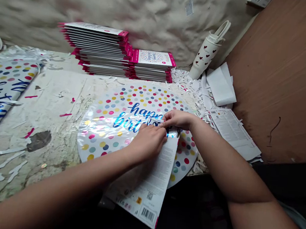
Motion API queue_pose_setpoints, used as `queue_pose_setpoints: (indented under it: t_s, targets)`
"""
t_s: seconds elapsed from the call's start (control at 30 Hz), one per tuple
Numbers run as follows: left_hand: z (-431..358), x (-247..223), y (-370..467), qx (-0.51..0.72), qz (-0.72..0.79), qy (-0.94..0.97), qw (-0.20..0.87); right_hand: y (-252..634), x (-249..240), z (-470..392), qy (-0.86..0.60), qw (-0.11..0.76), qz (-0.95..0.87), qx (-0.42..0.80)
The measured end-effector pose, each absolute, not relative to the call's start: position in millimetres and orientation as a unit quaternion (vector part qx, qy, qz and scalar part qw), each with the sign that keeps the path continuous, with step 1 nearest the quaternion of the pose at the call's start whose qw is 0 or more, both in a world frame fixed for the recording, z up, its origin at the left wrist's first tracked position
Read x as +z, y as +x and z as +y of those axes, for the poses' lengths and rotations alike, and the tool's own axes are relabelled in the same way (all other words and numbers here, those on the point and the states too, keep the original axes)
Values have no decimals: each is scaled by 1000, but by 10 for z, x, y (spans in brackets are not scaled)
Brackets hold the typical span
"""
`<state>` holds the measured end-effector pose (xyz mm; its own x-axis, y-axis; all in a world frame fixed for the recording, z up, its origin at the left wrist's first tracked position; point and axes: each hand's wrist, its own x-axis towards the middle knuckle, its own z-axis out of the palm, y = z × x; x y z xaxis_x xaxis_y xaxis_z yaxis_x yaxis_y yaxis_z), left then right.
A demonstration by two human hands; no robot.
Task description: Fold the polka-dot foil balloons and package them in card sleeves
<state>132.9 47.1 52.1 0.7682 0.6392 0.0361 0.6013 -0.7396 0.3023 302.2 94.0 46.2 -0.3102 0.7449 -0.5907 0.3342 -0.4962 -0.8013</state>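
Observation:
A round, flat, dotted birthday balloon (109, 103) with blue lettering lies on the worktable. Over its lower part rests a white printed card (160, 167) with a barcode, its bottom end hanging past the table's front edge. My left hand (150, 138) is closed at the card's top edge, fingers curled on it. Touching it on the right, my right hand (176, 120) pinches at the same top edge, above the lettering. Whatever lies between the fingertips is too small to make out.
Stacked pink-edged packs (104, 54) stand by the wall. A white tumbler (204, 57) with hearts leans behind paper scraps (186, 80). Printed sheets (231, 131) lie at the right, beside a brown panel. More dotted balloons (2, 92) lie at the left; paper strips litter the worktable (57, 117).

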Motion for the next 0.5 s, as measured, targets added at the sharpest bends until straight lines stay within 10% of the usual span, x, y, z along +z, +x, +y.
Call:
queue_pose_setpoints:
  t_s: [0.5]
  targets:
    - [469,843,1028,96,396,880,243,2603,802,1015,-502,-21,-606,617]
